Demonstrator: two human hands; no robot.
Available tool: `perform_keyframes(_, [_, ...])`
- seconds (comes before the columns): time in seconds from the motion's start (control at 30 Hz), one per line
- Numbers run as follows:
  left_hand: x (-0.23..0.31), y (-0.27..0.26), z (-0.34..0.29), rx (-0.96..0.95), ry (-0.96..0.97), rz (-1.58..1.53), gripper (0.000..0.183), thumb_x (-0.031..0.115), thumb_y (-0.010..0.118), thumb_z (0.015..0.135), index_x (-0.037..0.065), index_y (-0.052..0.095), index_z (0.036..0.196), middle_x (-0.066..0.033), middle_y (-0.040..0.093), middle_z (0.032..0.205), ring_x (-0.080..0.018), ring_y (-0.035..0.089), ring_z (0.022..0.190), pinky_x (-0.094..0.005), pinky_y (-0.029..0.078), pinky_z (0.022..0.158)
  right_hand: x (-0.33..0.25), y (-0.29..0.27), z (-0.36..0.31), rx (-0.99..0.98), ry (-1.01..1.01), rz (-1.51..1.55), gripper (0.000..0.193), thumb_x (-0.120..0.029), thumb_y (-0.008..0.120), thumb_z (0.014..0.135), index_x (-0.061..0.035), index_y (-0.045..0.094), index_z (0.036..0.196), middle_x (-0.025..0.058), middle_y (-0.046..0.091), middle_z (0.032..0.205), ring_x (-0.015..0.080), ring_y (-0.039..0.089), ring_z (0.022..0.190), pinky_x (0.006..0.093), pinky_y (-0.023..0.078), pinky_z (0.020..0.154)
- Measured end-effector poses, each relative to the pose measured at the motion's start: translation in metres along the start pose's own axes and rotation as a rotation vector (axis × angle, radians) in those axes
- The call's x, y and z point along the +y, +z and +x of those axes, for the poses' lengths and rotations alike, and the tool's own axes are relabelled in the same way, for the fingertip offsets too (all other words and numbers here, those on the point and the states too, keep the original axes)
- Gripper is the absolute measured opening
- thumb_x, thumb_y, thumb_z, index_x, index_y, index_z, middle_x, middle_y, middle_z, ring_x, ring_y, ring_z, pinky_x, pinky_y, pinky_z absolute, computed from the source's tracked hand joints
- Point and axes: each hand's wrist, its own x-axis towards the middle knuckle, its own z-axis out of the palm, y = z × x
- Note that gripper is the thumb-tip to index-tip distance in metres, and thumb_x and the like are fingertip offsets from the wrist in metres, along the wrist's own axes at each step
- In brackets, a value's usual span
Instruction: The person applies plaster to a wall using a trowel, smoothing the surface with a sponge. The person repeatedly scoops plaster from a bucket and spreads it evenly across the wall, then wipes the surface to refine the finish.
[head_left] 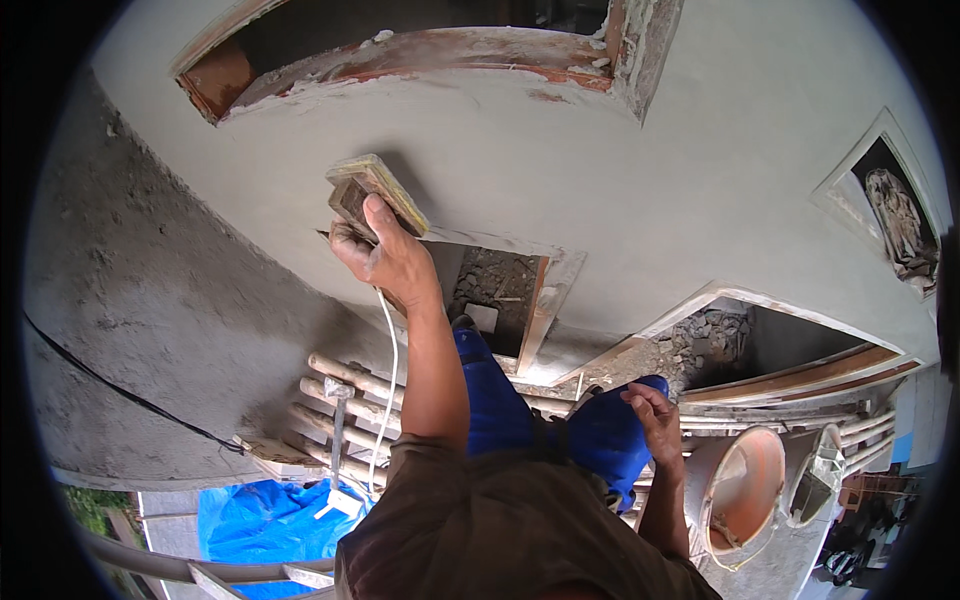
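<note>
My left hand grips the wooden handle of a plastering float with a pale yellowish face pad. The float is held at the smooth grey plastered wall, its pad toward the surface and a shadow beside it; whether it touches I cannot tell. Below this hand a thin white cord hangs down past my forearm. Beside my blue-trousered knee, my right hand has its fingers curled in, with nothing visible in them.
A window opening with a rough frame lies above, smaller openings lower down. Wooden poles form the platform. Two buckets hang or stand at my right. A blue tarp and a black cable are at left.
</note>
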Motion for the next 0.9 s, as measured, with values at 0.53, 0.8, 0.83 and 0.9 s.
perform_keyframes(0.53, [-0.020, -0.009, -0.139, -0.453, 0.430, 0.267, 0.035, 0.020, 0.076, 0.080, 0.005, 0.058, 0.106, -0.0112, 0.059, 0.095, -0.0259, 0.051, 0.084, -0.0385, 0.031, 0.080, 0.008, -0.023, -0.009, 0.034, -0.029, -0.014, 0.035, -0.026, 0.064, 0.093, 0.0017, 0.064, 0.114, 0.0115, 0.070, 0.097, 0.0175, 0.063, 0.093, 0.0312, 0.048, 0.090])
perform_keyframes(0.8, [0.001, 0.042, -0.013, -0.049, 0.196, 0.336, 0.031, 0.026, 0.062, 0.094, -0.004, 0.053, 0.095, -0.0121, 0.058, 0.089, -0.0213, 0.054, 0.080, -0.0360, 0.046, 0.072, 0.028, -0.024, -0.011, 0.004, 0.059, 0.000, 0.039, -0.029, 0.065, 0.093, 0.0035, 0.063, 0.114, 0.0123, 0.070, 0.098, 0.0179, 0.063, 0.095, 0.0319, 0.047, 0.091])
perform_keyframes(0.83, [0.005, 0.049, -0.047, -0.131, 0.474, 0.412, 0.031, 0.023, 0.069, 0.089, -0.003, 0.054, 0.096, -0.0134, 0.056, 0.088, -0.0249, 0.052, 0.079, -0.0380, 0.041, 0.074, 0.027, -0.023, -0.009, 0.005, 0.056, 0.003, 0.039, -0.029, 0.065, 0.093, 0.0034, 0.063, 0.114, 0.0123, 0.070, 0.098, 0.0180, 0.063, 0.096, 0.0319, 0.047, 0.091])
perform_keyframes(0.9, [0.018, 0.048, -0.126, -0.516, 0.648, 0.240, 0.036, 0.018, 0.081, 0.074, 0.004, 0.060, 0.100, -0.0099, 0.057, 0.090, -0.0231, 0.052, 0.078, -0.0390, 0.032, 0.081, 0.019, -0.021, -0.008, 0.005, 0.046, 0.000, 0.039, -0.030, 0.065, 0.093, 0.0033, 0.063, 0.114, 0.0123, 0.070, 0.098, 0.0180, 0.063, 0.097, 0.0319, 0.047, 0.092])
